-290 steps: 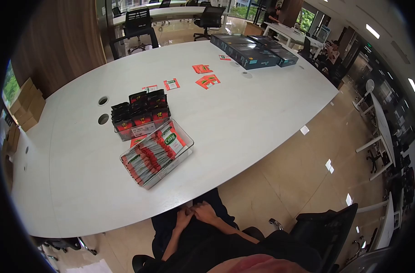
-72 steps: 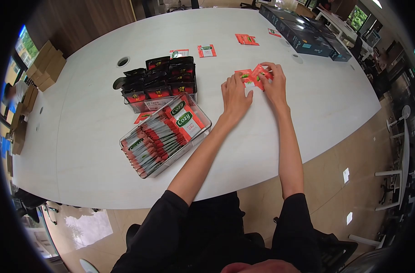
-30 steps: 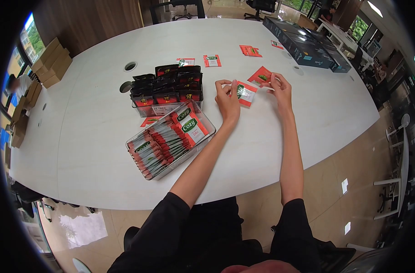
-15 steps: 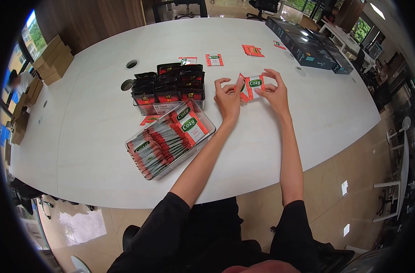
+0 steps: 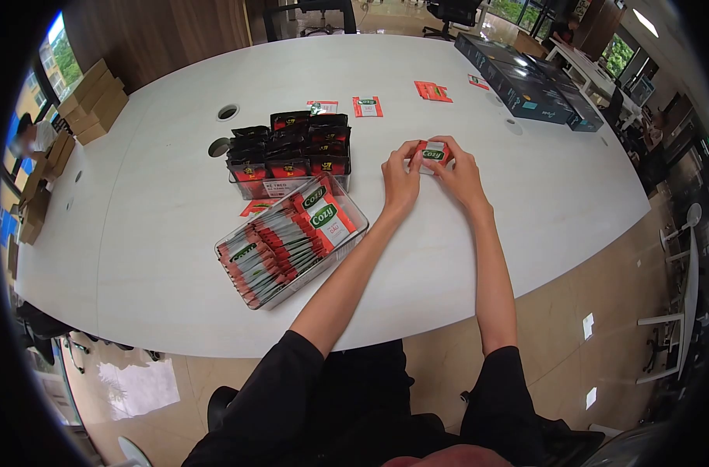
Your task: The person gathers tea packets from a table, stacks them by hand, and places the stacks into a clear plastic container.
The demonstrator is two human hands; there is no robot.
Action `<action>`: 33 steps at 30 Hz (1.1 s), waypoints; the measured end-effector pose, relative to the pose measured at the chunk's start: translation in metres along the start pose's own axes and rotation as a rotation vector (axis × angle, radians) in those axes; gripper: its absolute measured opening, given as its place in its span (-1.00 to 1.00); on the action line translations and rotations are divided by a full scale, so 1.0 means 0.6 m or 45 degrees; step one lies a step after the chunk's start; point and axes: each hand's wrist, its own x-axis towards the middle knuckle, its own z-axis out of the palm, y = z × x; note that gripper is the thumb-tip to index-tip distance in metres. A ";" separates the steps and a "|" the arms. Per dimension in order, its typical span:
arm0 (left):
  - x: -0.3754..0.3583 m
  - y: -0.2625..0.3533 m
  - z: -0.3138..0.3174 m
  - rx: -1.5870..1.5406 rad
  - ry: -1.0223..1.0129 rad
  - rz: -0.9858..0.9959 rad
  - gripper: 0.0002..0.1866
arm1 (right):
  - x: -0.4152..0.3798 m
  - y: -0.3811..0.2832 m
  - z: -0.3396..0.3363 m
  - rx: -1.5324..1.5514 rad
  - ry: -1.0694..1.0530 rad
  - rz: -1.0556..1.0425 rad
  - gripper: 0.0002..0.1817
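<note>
Head view showed the big white table [image 5: 463, 233] in front of you, and at its far right corner lay a row of dark flat boxes [image 5: 526, 82]. Nearer you, left of your arms, sat a clear bin of red-and-white Cozy sachets [image 5: 288, 241], with a second bin of black packets [image 5: 288, 152] touching its far side. One red sachet [image 5: 255, 207] peeked out between the two bins. Loose sachets [image 5: 368, 106] lay farther out on the table, well apart from your hands. Your left hand [image 5: 401, 173] and right hand [image 5: 457, 173] met just above the table, right of the black packets. Both hands were curled shut on the Cozy sachets [image 5: 433, 154], fingertips pinching them from either side, green logo facing you. You held them together as one small bundle between your hands.
</note>
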 end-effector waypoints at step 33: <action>-0.170 0.089 -0.325 0.171 -0.483 -0.086 -0.79 | -0.087 -0.180 0.090 0.373 -1.170 -0.160 -0.71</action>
